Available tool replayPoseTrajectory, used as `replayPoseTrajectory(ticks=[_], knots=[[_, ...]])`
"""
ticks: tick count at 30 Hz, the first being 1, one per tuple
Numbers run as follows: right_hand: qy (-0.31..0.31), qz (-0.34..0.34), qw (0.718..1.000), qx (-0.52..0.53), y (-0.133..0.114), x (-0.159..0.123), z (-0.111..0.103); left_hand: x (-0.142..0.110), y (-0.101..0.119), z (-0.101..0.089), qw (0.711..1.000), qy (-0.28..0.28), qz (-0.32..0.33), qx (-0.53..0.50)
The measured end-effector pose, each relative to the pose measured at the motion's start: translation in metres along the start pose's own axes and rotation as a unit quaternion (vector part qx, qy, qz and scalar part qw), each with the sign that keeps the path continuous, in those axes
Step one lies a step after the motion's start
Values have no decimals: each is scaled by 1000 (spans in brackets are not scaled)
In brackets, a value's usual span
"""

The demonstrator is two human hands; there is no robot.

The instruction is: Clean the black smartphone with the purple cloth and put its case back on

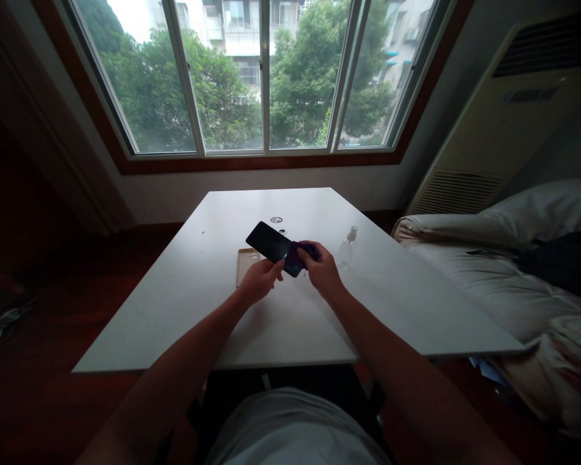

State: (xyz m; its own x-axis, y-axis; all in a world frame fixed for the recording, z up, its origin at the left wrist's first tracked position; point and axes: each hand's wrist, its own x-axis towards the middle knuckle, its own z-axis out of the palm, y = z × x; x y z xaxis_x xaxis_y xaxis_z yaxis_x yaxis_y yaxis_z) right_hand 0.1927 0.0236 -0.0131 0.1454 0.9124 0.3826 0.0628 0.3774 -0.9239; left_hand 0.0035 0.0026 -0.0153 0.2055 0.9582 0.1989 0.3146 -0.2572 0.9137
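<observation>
Two hands meet above a white table (184,303): the left hand (260,279) pinches the near end of a dark phone (270,243) angled away leftward, while the right hand (323,268) presses a purple cloth (296,254) against it.

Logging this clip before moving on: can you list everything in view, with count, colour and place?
phone: 1, black, held above the table centre
cloth: 1, purple, pressed on the phone's near end
phone case: 1, pale clear, flat on the table under the phone
spray bottle: 1, clear, upright right of the hands
table: 1, white, room centre
window: 1, wide, trees behind
bedding: white, right
air conditioner: 1, beige, right corner
left hand: holds the phone
right hand: grips the cloth
</observation>
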Motion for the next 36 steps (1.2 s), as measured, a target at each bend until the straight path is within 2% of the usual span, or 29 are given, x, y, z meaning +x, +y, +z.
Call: replayPoseTrajectory(ticks=[4,7,9,12,17,21,25,28,32,34,36], knots=[[26,-5,1000,7,3,4,-4,7,-2,-1,993,76,-27,-84],[52,-1,999,12,1,7,-9,11,1,-9,974,151,-42,-162],[57,8,998,18,-1,9,-12,11,4,-17,958,168,-53,-226],[51,20,998,36,-3,10,-13,9,8,-27,939,118,-107,-306],[20,32,998,59,-6,7,-11,5,10,-24,910,-41,-227,-345],[15,37,997,63,-8,6,-10,-2,15,-14,907,-111,-249,-322],[27,48,997,45,-7,6,-10,-7,19,-11,879,-215,-245,-348],[67,30,997,-28,-5,7,-12,-7,19,-9,878,-208,-229,-366],[94,-34,988,-122,-5,9,-17,-7,20,-2,889,-151,-209,-377],[101,-99,976,-165,-6,10,-20,-7,20,0,892,-126,-197,-386],[110,-186,949,-228,-8,9,-22,-7,19,1,893,-105,-187,-397]])
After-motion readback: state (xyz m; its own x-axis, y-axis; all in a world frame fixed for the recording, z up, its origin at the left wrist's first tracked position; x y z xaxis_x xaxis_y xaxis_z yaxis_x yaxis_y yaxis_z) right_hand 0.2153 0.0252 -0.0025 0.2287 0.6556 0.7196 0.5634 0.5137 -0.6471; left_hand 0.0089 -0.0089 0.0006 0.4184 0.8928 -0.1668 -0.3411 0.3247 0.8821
